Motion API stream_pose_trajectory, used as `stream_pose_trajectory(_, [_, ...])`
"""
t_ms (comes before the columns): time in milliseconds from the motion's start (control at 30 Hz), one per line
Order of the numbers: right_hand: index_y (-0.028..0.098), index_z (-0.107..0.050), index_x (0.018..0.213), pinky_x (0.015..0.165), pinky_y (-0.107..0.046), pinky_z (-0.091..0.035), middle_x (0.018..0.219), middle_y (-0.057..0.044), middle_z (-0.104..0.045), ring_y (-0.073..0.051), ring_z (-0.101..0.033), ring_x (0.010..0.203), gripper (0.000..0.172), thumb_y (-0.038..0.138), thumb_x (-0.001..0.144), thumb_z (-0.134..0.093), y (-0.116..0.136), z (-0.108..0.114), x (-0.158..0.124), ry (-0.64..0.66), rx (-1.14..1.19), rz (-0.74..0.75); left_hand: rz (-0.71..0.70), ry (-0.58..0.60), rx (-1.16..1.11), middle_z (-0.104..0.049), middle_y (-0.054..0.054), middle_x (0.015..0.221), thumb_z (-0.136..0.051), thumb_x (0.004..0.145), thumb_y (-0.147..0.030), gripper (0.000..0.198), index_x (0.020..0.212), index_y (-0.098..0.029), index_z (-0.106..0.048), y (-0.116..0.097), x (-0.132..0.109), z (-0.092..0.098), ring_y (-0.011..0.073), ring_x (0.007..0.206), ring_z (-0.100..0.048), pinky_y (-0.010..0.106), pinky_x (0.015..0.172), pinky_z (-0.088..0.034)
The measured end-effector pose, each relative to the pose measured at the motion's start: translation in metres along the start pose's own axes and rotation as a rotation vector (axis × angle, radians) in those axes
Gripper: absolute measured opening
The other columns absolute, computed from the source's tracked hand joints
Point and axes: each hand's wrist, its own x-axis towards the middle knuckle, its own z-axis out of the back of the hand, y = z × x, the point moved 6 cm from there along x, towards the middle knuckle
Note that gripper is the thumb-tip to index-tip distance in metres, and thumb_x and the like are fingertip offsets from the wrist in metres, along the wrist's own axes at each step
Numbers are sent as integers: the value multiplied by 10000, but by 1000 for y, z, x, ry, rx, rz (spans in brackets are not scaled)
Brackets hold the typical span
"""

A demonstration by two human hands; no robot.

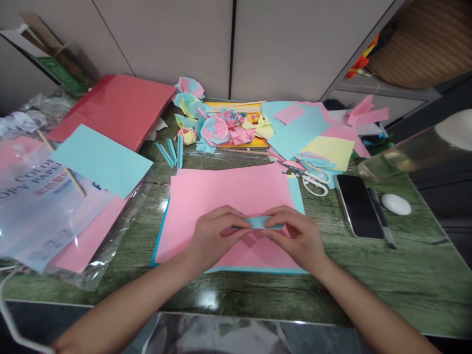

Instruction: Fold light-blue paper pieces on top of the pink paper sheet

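Observation:
A small folded strip of light blue paper [259, 223] is pinched at both ends, just above a large pink sheet [228, 191]. My left hand [217, 233] grips its left end between thumb and fingers. At its right end, my right hand [297, 235] does the same. Blue sheets [299, 194] stick out from under the pink one. Several narrow folded blue strips [180, 151] lie behind the sheet's far left corner. Scissors with white handles [313, 181] rest by its far right corner.
Paper flowers [216, 131] and paper scraps [302, 125] crowd the back of the table. On the right lie a phone [359, 206], a pen [382, 219] and a white oval object [396, 204]. A red folder [118, 105] and a plastic paper bag [73, 221] cover the left side.

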Motion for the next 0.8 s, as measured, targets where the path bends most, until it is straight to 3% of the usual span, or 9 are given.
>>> stream_pose_trajectory(167, [210, -587, 703, 657, -304, -462, 726, -30, -617, -162, -582, 724, 54, 217, 685, -638, -5, 0, -4, -47, 57, -58, 216, -8, -25, -658, -1, 766, -663, 655, -291, 179, 805, -199, -629, 11, -1, -1, 130, 727, -593, 240, 681, -473])
stream_pose_trajectory(467, [198, -565, 681, 574, -254, -464, 646, -1, -605, -128, -571, 612, 139, 256, 634, -682, -24, 1, -5, -139, 173, -320, 586, 4, -288, -684, 0, 682, -701, 595, -269, 134, 688, -179, -665, 30, -1, -7, 134, 624, -620, 225, 578, -504])
stream_pose_trajectory(633, [188, -563, 738, 539, -260, -499, 644, -19, -656, -152, -620, 579, 261, 317, 573, -718, -40, 1, -4, -141, 411, -547, 635, 16, -346, -678, 5, 643, -688, 605, -224, 140, 729, -165, -662, 37, 1, -7, 133, 592, -622, 232, 572, -514])
stream_pose_trajectory(800, [178, -588, 666, 473, -231, -484, 585, -16, -651, -135, -604, 511, 229, 320, 552, -727, -44, 4, -2, -137, 405, -568, 620, 30, -319, -659, -2, 583, -658, 635, -207, 81, 705, -166, -665, 35, 4, -6, 115, 545, -604, 208, 526, -499])
